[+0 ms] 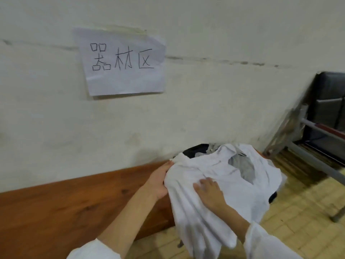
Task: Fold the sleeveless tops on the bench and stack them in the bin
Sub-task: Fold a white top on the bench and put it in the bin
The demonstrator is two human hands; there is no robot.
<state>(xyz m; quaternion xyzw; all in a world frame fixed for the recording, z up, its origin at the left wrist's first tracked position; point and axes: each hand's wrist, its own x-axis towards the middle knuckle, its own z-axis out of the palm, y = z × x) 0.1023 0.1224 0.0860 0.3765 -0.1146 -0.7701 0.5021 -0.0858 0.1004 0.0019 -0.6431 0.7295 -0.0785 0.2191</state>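
A white sleeveless top (220,176) lies spread over the right end of the wooden bench (74,208), and its lower part hangs off the bench's front edge. My left hand (160,182) grips the top's left edge, fingers tucked under the cloth. My right hand (209,193) rests flat on top of the fabric with straight fingers. A grey garment (244,167) shows through the white top's armhole. Behind it a black bin (196,149) peeks out against the wall, mostly hidden by the cloth.
A paper sign (121,62) with handwritten characters is taped to the pale wall. At the right stands a metal-framed piece of furniture (321,131) with dark panels. The floor (298,212) is yellowish tile.
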